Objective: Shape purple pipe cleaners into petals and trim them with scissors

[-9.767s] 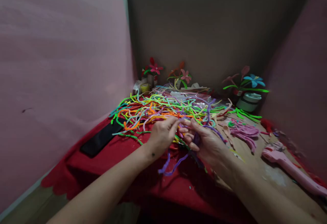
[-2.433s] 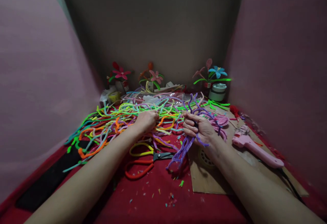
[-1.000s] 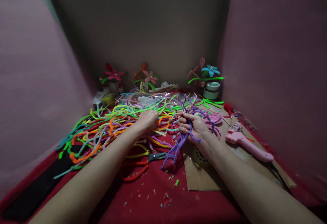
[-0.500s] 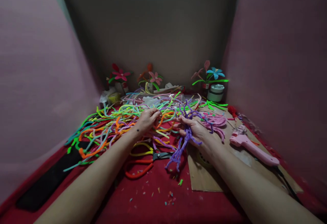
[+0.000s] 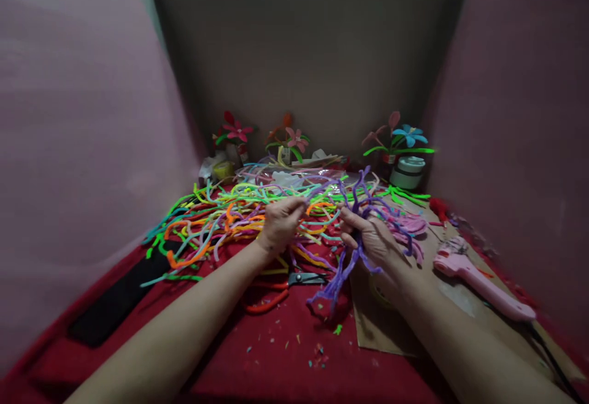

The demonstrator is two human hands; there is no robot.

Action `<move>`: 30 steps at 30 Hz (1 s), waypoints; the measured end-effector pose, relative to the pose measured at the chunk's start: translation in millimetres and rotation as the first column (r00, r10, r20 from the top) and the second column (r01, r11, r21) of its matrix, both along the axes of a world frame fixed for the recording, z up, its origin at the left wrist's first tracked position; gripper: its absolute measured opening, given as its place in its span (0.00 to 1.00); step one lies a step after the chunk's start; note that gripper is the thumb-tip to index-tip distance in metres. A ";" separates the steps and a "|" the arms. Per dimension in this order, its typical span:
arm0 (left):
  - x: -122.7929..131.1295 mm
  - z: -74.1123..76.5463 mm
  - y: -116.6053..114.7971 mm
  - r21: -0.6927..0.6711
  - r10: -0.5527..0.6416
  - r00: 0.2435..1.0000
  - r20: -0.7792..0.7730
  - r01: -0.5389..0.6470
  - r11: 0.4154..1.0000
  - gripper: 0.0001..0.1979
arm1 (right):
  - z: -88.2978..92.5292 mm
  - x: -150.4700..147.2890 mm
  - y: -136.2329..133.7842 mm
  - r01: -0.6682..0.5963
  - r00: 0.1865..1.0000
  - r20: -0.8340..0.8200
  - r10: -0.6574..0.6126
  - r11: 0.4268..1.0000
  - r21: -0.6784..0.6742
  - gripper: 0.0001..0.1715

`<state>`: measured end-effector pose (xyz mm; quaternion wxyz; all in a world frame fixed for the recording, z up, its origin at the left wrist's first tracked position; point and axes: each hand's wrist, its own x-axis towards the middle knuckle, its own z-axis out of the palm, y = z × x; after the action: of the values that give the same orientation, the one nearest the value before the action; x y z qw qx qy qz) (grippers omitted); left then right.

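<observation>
A bunch of purple pipe cleaners (image 5: 352, 256), bent and branching at both ends, is held upright in my right hand (image 5: 375, 238), with the fingers curled around its middle. My left hand (image 5: 283, 223) is closed in a pinch just left of it, above the pile. A thin purple pipe cleaner (image 5: 317, 190) runs from its fingertips toward the top of the bunch. Below the hands lie scissors (image 5: 307, 278) with yellow and red handles, partly covered by my left forearm. Under both hands spreads a tangled pile of colourful pipe cleaners (image 5: 239, 213).
A pink glue gun (image 5: 483, 281) rests on cardboard (image 5: 384, 333) at the right, near pink looped pieces (image 5: 409, 226). A black flat object (image 5: 119, 296) lies left. Pipe-cleaner flowers (image 5: 409, 135) and a lidded jar (image 5: 408, 172) stand at the back. Scraps dot the red cloth (image 5: 276, 367).
The view has swung slightly left, so everything sits further right. My left fingers have closed more tightly, with a purple strand now showing at their tips. The purple bunch remains in my right hand.
</observation>
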<state>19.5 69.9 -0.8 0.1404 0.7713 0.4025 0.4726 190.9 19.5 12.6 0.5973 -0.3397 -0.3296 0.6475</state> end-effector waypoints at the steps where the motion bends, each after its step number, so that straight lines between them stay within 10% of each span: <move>1: 2.3 -1.4 -4.9 0.036 -0.040 0.996 -0.078 0.043 0.998 0.13 | 0.2 -2.5 -0.6 -0.024 1.000 0.001 0.024 1.000 -0.001 0.13; 5: 12.7 -6.3 -19.5 0.099 -0.141 0.924 -0.356 0.188 0.977 0.10 | -1.0 -10.5 -2.5 -0.118 0.993 -0.007 0.118 0.993 0.002 0.14; 9: 13.0 -7.7 -15.5 0.139 -0.060 0.890 -0.452 0.137 0.981 0.12 | 4.9 -6.4 -2.8 0.082 0.996 -0.051 -0.079 0.994 0.078 0.15; 12: 3.6 -6.5 -3.5 0.147 0.016 0.889 -0.457 0.058 0.988 0.11 | 17.0 5.5 0.2 0.213 0.975 -0.109 -0.194 0.956 0.200 0.13; 23: -55.3 13.2 38.5 0.001 0.296 0.936 -0.189 -0.301 0.954 0.15 | 46.6 46.3 -4.8 0.070 0.876 -0.481 0.024 0.982 0.177 0.15; 30: -53.6 39.0 23.3 -0.088 0.135 0.959 -0.249 -0.161 0.983 0.14 | 40.1 34.3 -3.6 -0.031 0.890 -0.451 0.074 0.994 0.102 0.15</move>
<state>-34.1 93.2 38.2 0.0959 0.7823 0.4981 0.3617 225.2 15.9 52.7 0.6550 -0.1422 -0.2197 0.7088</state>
